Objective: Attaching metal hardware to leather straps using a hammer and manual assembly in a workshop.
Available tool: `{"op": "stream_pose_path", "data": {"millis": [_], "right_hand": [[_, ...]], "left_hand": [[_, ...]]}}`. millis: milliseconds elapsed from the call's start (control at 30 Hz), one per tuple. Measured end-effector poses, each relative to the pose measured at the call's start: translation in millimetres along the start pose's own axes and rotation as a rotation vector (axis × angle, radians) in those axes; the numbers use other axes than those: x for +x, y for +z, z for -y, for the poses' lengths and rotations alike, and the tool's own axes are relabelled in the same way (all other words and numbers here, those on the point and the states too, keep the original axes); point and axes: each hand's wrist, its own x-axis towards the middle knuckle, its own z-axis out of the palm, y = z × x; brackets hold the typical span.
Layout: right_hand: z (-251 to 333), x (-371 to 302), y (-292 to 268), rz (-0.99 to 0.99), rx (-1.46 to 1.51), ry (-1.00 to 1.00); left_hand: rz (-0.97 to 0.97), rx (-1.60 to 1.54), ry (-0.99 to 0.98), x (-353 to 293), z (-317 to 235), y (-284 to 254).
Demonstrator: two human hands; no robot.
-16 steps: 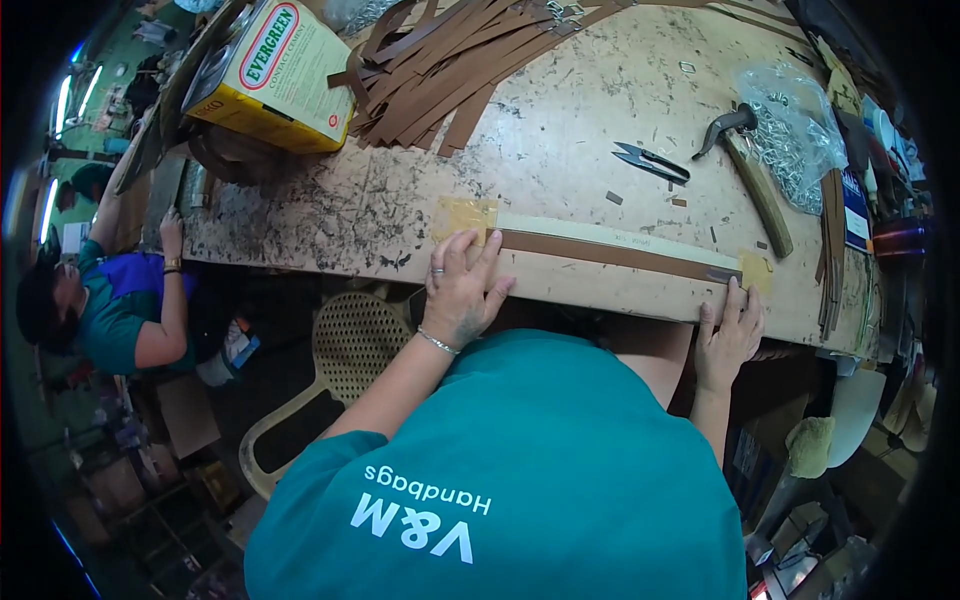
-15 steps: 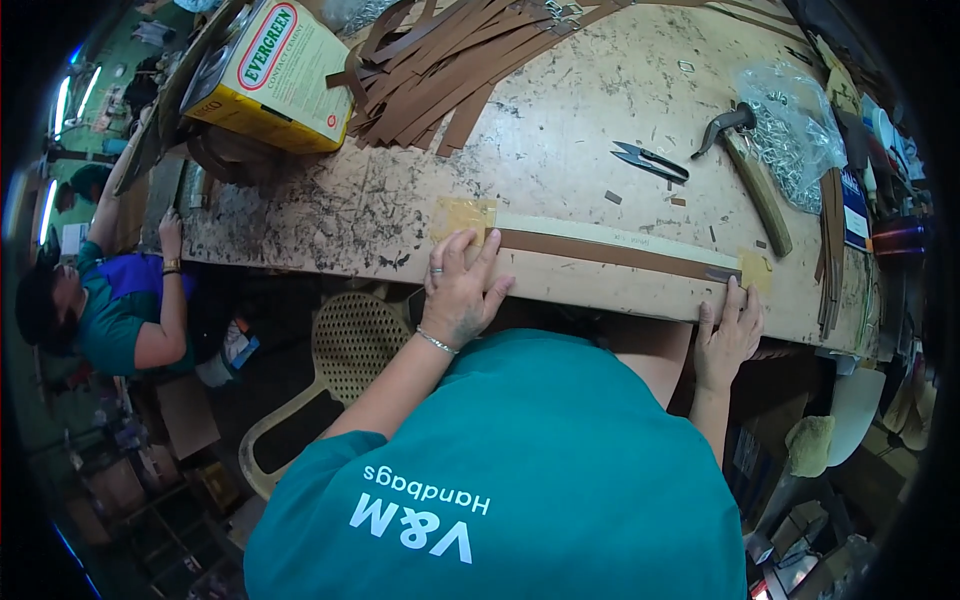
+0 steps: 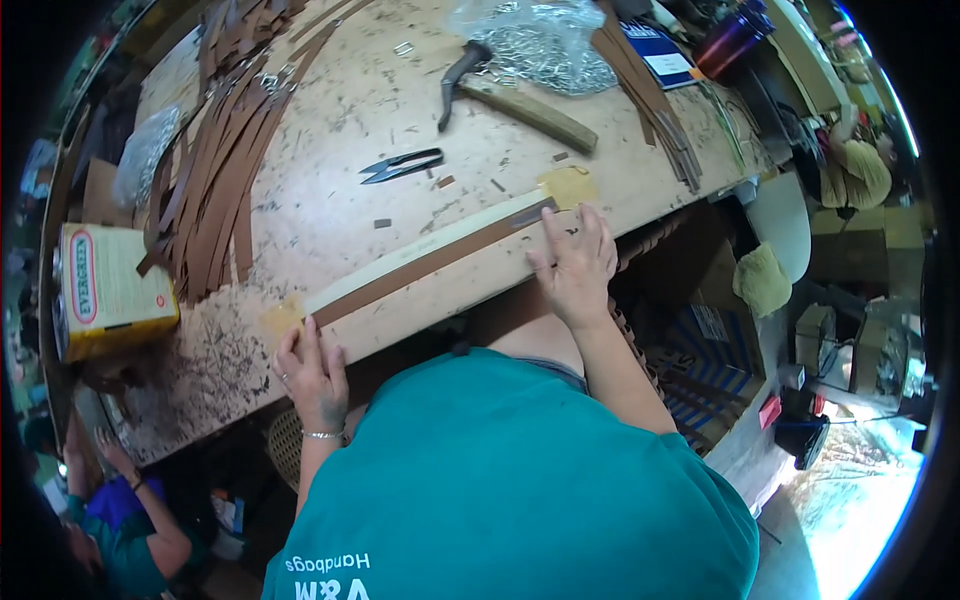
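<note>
A long brown leather strip [image 3: 430, 264] lies on the wooden table along a pale straight guide strip [image 3: 410, 245], close to the front edge. Yellowish tape patches sit at both ends, one on the left [image 3: 284, 318] and one on the right [image 3: 568, 186]. My left hand [image 3: 314, 370] rests its fingertips at the strip's left end, thumb apart. At the other end, my right hand [image 3: 578, 262] touches beside a darker grey patch on the strip, its fingers spread. Neither hand grips anything.
Beyond the strip lie thread snips [image 3: 402, 165] and a wooden-handled hammer [image 3: 530, 115]. A clear bag of metal rings [image 3: 545, 45] stands behind. Brown straps [image 3: 225, 170] are heaped at left, near a yellow-and-white can [image 3: 118, 290]. A co-worker [image 3: 130, 520] is at lower left.
The view has swung to the right, so the table appears turned. Both hands stay at the two ends of the brown strip, which has not visibly shifted on the table.
</note>
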Motion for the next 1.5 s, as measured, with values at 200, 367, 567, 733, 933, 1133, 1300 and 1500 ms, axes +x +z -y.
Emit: {"op": "stream_pose_path", "data": {"millis": [200, 367, 567, 733, 933, 1133, 1300, 1500], "right_hand": [[0, -4, -3, -0.014, -0.008, 0.01], [1, -4, -1, -0.021, -0.015, -0.013], [-2, -2, 3, -0.025, -0.007, -0.031], [1, 7, -11, 0.011, -0.106, -0.101], [2, 9, -14, 0.057, -0.161, -0.123], [8, 8, -19, 0.032, -0.108, -0.141], [-15, 54, -25, 0.099, 0.091, -0.142], [-5, 165, -6, -0.007, 0.06, -0.152]], "left_hand": [[-0.022, 0.005, 0.015, 1, -2, 1], [-0.028, 0.028, 0.0, -1, -3, -2], [-0.017, 0.017, -0.005, 1, -3, 3], [0.009, 0.019, -0.037, 11, -15, -14], [0.121, -0.349, 0.254, 90, -88, -14], [0.279, -0.618, 0.623, 134, -164, 73], [0.222, -0.53, 0.614, 132, -171, 82], [0.246, -0.56, 0.594, 135, -176, 77]]}}
